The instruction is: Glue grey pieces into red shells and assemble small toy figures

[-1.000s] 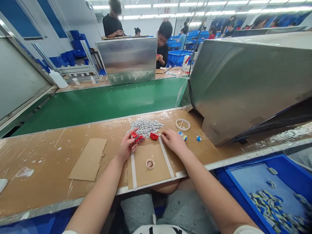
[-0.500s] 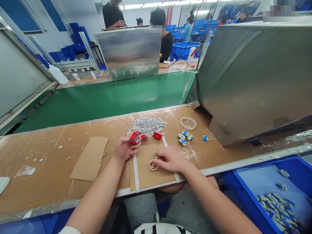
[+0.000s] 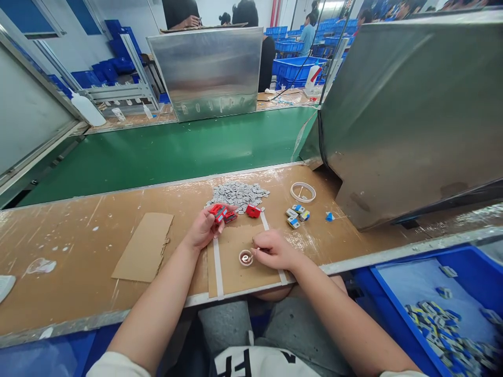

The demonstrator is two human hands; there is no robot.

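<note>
My left hand (image 3: 203,229) is closed on a red toy vehicle piece (image 3: 218,212) with grey and light-blue parts, held above the cardboard. Another red piece (image 3: 231,216) lies just beyond its fingers, and a third red piece (image 3: 252,211) rests by the grey heap. My right hand (image 3: 275,250) pinches a thin pale stick (image 3: 252,254). The stick's tip dips into a small round cup (image 3: 245,257) that holds a dark reddish liquid. The cup stands on a cardboard sheet (image 3: 231,277) with white tape strips down both sides.
A heap of small grey parts (image 3: 239,195) lies behind the hands. To the right are a tape roll (image 3: 303,192), several blue-and-grey pieces (image 3: 293,222) and a blue bit (image 3: 329,217). A blue bin (image 3: 369,285) with many pieces stands lower right. Past the bench runs a green belt (image 3: 188,152).
The view has tilted down a little. My left hand has turned the red piece slightly. The stick in my right hand now reaches into the cup at a different angle.
</note>
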